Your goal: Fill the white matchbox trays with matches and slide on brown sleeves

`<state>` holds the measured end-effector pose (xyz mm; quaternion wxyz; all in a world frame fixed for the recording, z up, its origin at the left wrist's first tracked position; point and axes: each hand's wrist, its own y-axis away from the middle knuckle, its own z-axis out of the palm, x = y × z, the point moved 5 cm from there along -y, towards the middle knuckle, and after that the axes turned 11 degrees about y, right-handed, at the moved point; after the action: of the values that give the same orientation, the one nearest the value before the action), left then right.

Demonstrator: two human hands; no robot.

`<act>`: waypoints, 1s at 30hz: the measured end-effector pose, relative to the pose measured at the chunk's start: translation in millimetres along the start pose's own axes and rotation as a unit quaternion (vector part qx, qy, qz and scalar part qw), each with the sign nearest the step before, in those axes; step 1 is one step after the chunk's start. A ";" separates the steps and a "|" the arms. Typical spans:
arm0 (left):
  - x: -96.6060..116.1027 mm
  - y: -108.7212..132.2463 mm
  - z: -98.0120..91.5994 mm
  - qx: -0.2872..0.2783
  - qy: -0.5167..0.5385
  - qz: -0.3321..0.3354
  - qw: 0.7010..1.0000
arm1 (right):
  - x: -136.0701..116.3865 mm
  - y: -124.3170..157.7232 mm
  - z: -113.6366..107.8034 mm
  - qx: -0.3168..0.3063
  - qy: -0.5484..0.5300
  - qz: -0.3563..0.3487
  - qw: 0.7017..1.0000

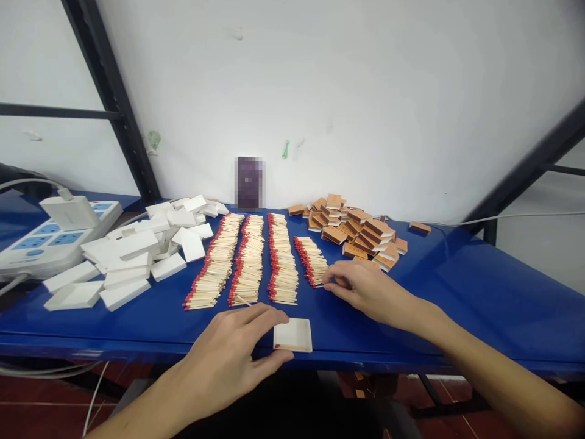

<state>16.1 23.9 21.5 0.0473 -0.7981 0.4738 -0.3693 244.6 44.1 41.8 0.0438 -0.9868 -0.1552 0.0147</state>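
Observation:
A small white matchbox tray (297,334) lies near the table's front edge, with a red match head showing in its near left corner. My left hand (242,341) grips its left end, thumb at the near side and fingers at the far side. My right hand (361,286) is at the near end of the shortest row of matches (311,259), thumb and forefinger pinched at the match ends. Three longer rows of red-headed matches (282,262) lie to the left. One match sticks out askew by my left fingers.
A heap of white trays (132,247) lies left, beside a power strip (50,238) with a plugged-in charger (70,212). Orange-brown matchbox sleeves (356,228) are piled at back right. A blurred dark purple object (249,183) stands against the wall; black frame posts rise at both sides.

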 end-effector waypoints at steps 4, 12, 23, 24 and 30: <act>-1.1 0.8 0.8 0.000 -0.003 0.001 1.000 | 1.6 -0.8 -2.8 0.003 -0.006 -0.007 1.000; -1.8 -0.2 1.6 0.002 -0.002 0.003 1.000 | 4.2 -3.4 -3.9 0.002 0.004 0.000 1.000; -2.2 0.4 2.0 -0.005 -0.001 -0.001 1.000 | 5.1 -4.7 -2.6 -0.018 -0.031 0.017 0.999; -2.4 0.5 2.2 -0.005 -0.001 -0.001 1.000 | 5.0 -4.7 -2.5 -0.024 -0.033 0.021 0.999; -3.1 1.6 3.5 -0.007 -0.003 0.005 1.000 | 4.8 -4.0 -3.2 -0.009 -0.040 0.022 0.999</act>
<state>16.3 24.5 16.6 0.0452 -0.7971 0.4799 -0.3638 248.1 49.0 45.2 0.0284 -0.9889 -0.1353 0.0536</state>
